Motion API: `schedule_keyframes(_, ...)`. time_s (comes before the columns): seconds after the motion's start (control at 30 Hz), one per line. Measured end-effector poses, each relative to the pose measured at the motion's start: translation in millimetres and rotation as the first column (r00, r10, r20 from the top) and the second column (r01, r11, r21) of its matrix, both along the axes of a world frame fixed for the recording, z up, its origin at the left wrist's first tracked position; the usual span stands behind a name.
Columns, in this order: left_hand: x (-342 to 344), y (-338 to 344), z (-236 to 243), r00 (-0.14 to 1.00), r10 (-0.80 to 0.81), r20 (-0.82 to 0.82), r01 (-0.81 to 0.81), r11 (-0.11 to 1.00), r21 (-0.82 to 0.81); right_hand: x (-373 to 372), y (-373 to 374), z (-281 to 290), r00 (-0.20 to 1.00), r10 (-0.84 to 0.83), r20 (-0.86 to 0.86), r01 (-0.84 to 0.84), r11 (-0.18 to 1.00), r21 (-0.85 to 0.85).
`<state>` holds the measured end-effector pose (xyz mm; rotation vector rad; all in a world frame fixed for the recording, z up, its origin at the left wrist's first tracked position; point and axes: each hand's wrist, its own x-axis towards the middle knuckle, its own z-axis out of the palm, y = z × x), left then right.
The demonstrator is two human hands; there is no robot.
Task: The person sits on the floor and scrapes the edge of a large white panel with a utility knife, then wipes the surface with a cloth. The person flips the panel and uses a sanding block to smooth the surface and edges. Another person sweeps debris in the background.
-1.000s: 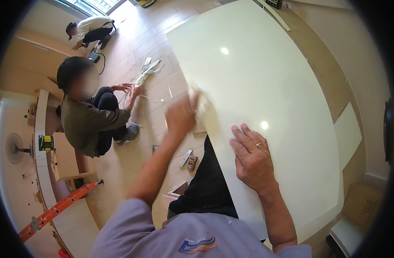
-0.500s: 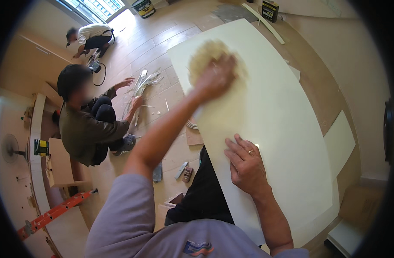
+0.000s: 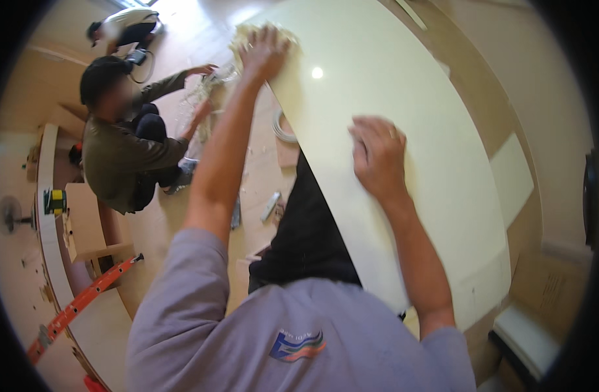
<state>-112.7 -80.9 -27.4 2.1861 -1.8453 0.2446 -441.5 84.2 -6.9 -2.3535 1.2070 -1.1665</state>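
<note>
Over the middle of the glossy, pale cream panel (image 3: 430,163), the right hand (image 3: 379,153) is empty, fingers loosely bent; contact is unclear. At the panel's far left corner, the left hand (image 3: 265,53) grips a crumpled, ragged-edged, yellowish-cream cloth (image 3: 239,42) beneath spread fingers.

Lg. wht. panel (image 3: 430,170): glossy, flat, face up, lamp glare nr. far L. Cream cloth (image 3: 240,38): crumpled, fluffy, on panel's far-L edge, approx. at corner.
</note>
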Motion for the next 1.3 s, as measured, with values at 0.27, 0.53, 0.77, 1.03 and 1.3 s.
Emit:
schedule_keyframes(0.27,-141.5,153.0,-27.7,0.824,-0.514,-0.239,0.533,0.846,0.016,-25.7,-44.3,-39.3,0.963,-0.201,0.177,0.081,0.850,0.521)
schedule_keyframes(0.53,-292.0,378.7,68.5,0.010,-0.832,-0.555,0.987,0.097,-0.128,-50.2,-30.3,-25.1,0.874,-0.190,0.448,-0.169,0.744,0.647)
schedule_keyframes(0.77,-213.0,274.1,15.4,0.334,-0.892,-0.306,0.862,0.420,-0.282,-98.6,-7.8,-10.5,0.946,0.199,0.257,-0.317,0.742,0.591)
schedule_keyframes(1.03,-202.4,240.7,13.1,0.552,-0.788,-0.272,0.700,0.615,-0.363,-163.0,58.9,31.9,0.802,0.076,-0.593,0.266,0.842,0.468)
schedule_keyframes(1.3,-262.1,323.6,34.2,0.373,-0.912,-0.173,0.889,0.404,-0.215,-178.7,107.2,34.2,0.656,-0.099,-0.749,0.551,0.740,0.384)
